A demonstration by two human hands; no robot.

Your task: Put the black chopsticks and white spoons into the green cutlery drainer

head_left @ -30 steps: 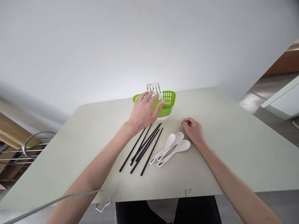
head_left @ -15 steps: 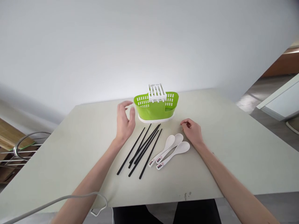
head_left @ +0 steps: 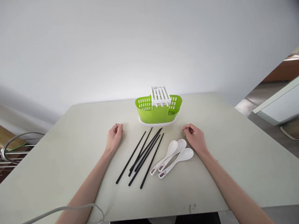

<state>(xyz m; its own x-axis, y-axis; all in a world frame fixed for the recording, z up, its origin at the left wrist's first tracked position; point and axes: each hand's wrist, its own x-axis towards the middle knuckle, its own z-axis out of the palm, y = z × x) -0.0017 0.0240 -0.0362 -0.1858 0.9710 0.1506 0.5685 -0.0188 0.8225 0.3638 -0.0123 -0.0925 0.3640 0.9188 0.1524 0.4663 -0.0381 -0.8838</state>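
My left hand (head_left: 114, 136) rests on the table with its fingers curled in and nothing in them, left of the black chopsticks (head_left: 131, 157). Several chopsticks lie loosely side by side, some crossing. My right hand (head_left: 195, 137) also rests there, fingers curled and empty, just beyond and right of three white spoons (head_left: 186, 154). The spoons overlap partly, bowls pointing away from me and printed handle ends toward me. Behind the chopsticks stands a green slotted basket (head_left: 147, 115) on a white base, with a white slatted rack (head_left: 161, 102) across its middle. Neither hand touches these things.
The pale table (head_left: 70, 149) has its far edge along a white wall (head_left: 105, 46). A grey cable (head_left: 70, 207) runs over my left forearm at the near left. A metal rack (head_left: 14, 152) holding a wooden board stands beyond the left edge.
My left hand has come down from beside the basket to the table, and its fingers have closed. My right hand stays curled by the spoons. The view has shifted slightly.
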